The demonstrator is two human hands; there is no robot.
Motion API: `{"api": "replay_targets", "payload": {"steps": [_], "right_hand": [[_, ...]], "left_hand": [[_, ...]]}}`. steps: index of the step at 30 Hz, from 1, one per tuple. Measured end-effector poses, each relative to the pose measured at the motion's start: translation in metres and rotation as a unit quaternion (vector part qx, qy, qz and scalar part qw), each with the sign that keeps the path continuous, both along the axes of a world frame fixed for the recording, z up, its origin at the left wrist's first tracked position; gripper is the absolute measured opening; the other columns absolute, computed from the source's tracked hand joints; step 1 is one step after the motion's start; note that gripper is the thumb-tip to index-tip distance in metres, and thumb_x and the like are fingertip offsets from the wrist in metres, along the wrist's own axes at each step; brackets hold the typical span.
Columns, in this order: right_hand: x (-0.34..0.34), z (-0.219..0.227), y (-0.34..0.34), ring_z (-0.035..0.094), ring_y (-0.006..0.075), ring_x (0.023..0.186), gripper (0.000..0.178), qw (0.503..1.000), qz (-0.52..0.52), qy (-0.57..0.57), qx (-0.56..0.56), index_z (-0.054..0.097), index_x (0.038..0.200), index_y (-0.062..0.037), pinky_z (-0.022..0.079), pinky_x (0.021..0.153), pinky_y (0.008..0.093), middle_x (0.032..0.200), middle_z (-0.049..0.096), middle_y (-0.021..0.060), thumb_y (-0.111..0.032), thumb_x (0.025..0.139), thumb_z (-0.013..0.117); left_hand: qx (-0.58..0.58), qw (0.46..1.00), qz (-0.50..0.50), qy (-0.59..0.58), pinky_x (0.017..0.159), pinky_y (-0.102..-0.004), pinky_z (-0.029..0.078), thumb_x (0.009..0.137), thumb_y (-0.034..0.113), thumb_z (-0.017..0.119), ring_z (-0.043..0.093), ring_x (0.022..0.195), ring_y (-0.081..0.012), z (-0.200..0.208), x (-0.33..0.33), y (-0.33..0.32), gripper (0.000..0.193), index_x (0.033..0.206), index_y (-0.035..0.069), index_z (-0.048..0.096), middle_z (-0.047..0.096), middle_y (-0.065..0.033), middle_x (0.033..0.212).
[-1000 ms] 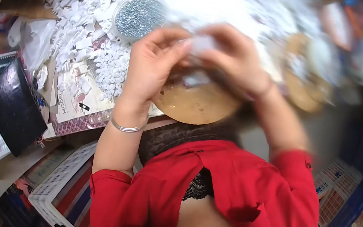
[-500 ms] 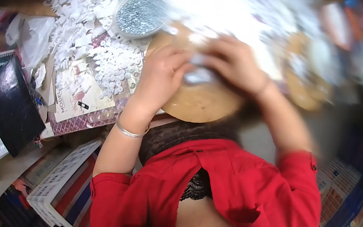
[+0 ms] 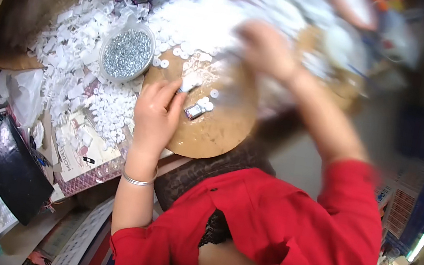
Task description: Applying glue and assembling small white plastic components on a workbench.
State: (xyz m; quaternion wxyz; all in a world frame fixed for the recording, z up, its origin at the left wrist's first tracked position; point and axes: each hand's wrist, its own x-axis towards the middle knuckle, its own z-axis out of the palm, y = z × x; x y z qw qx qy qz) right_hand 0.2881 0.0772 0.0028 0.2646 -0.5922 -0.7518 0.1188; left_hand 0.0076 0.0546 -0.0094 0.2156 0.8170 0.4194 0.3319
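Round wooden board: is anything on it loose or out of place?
A few white caps and a small metal piece lie loose on the round wooden board, beside the left hand. The right hand is blurred.

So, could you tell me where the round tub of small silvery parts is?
Head view, upper left: the tub of silvery parts sits among white pieces, beside the round wooden board.

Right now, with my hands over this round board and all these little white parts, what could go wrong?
The small metal-and-white piece lies loose on the round brown board just beside your left hand; a nudge might slide it off.

Your right hand is blurred over the heap of white parts, so a sweep could scatter them.

The round tub of silvery bits sits against the board's edge; an elbow or wrist bump may tip it.
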Motion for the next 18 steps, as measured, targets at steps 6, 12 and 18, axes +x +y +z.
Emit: {"api": "replay_targets", "payload": {"steps": [6, 12, 18], "right_hand": [[0.077, 0.003, 0.012, 0.065, 0.032, 0.099, 0.027, 0.966, -0.189, -0.174, 0.013, 0.066, 0.113, -0.0056, 0.053, 0.088, 0.0399, 0.101, 0.066, 0.0149, -0.005, 0.086, 0.066], [0.004, 0.015, -0.023, 0.065, 0.0146, 0.095, 0.036, 0.857, -0.034, 0.485, -0.17, 0.057, 0.126, 0.0022, 0.055, 0.086, 0.0299, 0.103, 0.066, 0.0067, -0.012, 0.094, 0.067], [-0.063, 0.027, -0.054, 0.065, 0.0204, 0.087, 0.029, 0.962, 0.164, 0.201, -0.081, 0.063, 0.109, -0.0022, 0.054, 0.079, 0.0326, 0.096, 0.064, 0.0091, -0.011, 0.083, 0.075]], "left_hand": [[0.048, 0.999, 0.015, -0.013, 0.075, -0.0395, 0.05, 0.081, 0.007, 0.075, 0.06, 0.081, -0.0315, 0.006, -0.001, 0.002, 0.024, 0.104, 0.001, 0.071, 0.064, -0.0137, 0.09], [-0.22, 0.943, 0.019, -0.25, 0.077, -0.0292, 0.054, 0.089, 0.008, 0.072, 0.064, 0.087, -0.018, 0.026, 0.008, -0.005, 0.033, 0.119, -0.002, 0.064, 0.066, -0.012, 0.105], [-0.508, 0.776, -0.04, -0.372, 0.081, -0.0236, 0.056, 0.09, 0.008, 0.073, 0.065, 0.095, -0.0122, 0.027, -0.002, -0.009, 0.042, 0.127, -0.004, 0.059, 0.066, -0.0093, 0.109]]}}
